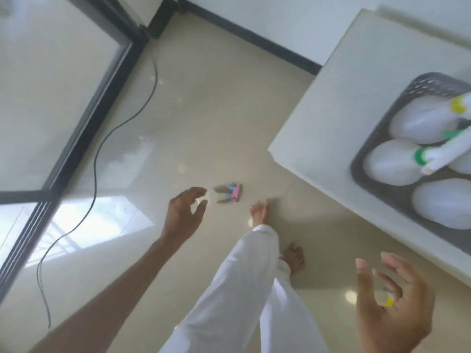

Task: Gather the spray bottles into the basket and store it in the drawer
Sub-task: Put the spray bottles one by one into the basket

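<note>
Your left hand (187, 211) hangs open over the floor; your right hand (390, 299) curls loosely around a yellow-collared spray top (384, 299), a weak grip that could drop it. The translucent white spray bottles (397, 163) lie in the dark grey perforated plastic basket (377, 138) on the white surface (331, 103), so a careless lift may spill them.

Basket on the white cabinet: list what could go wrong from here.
1. The grey basket sits near the white cabinet's front edge; a careless grab might tip it off.
2. The spray bottles lie loosely stacked and could roll out when it is lifted.
3. A black cable and a small pink-and-blue item lie on the floor near bare feet: trip hazards.
</note>
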The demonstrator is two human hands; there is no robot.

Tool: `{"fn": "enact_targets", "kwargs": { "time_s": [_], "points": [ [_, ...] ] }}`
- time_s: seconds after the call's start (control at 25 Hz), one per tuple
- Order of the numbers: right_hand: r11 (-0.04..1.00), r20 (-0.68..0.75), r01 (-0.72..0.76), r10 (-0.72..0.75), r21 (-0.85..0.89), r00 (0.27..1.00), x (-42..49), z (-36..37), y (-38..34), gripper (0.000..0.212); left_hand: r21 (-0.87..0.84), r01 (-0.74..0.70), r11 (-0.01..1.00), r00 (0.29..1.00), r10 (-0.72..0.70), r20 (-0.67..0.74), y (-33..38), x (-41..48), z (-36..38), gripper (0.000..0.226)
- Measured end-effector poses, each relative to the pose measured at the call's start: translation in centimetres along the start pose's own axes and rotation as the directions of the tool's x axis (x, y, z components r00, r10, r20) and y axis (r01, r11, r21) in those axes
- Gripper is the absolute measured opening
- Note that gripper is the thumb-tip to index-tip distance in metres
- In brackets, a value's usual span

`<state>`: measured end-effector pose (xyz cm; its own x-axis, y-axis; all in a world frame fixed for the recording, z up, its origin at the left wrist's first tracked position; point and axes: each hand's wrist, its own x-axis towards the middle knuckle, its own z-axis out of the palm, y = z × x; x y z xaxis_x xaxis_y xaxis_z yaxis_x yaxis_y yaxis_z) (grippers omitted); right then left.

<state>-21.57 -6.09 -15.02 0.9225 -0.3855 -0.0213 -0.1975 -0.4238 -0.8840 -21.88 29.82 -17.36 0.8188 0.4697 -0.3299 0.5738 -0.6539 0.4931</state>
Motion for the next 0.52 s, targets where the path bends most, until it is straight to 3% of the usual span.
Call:
{"fn": "enact_targets", "kwargs": {
  "time_s": [0.2, 0.28, 0.44, 0.52],
  "points": [
    [0.998, 0.281, 0.035, -0.017, -0.059, 0.96, -2.7, 6.7, 3.7, 0.047, 0.4, 0.005, 0.916, 0.958, -0.12, 0.262, -11.2, 3.5, 5.9, 0.056],
    [0.985, 0.432, -0.072, 0.133, -0.154, 0.892, -2.5, 12.1, 6.3, 0.056, 0.511, -0.049, 0.858, 0.92, -0.161, 0.358, -15.3, 5.8, 9.7, 0.069],
    [0.911, 0.561, -0.306, 0.412, -0.278, 0.718, -3.7, 26.3, 12.4, 0.076, 0.659, -0.162, 0.735, 0.888, -0.183, 0.423, -23.9, 10.2, 17.7, 0.097],
    [0.899, 0.651, -0.213, 0.426, -0.383, 0.628, -5.5, 31.6, 15.5, 0.092, 0.699, -0.195, 0.688, 0.864, -0.217, 0.455, -27.5, 11.4, 21.2, 0.109]
  ]
}}
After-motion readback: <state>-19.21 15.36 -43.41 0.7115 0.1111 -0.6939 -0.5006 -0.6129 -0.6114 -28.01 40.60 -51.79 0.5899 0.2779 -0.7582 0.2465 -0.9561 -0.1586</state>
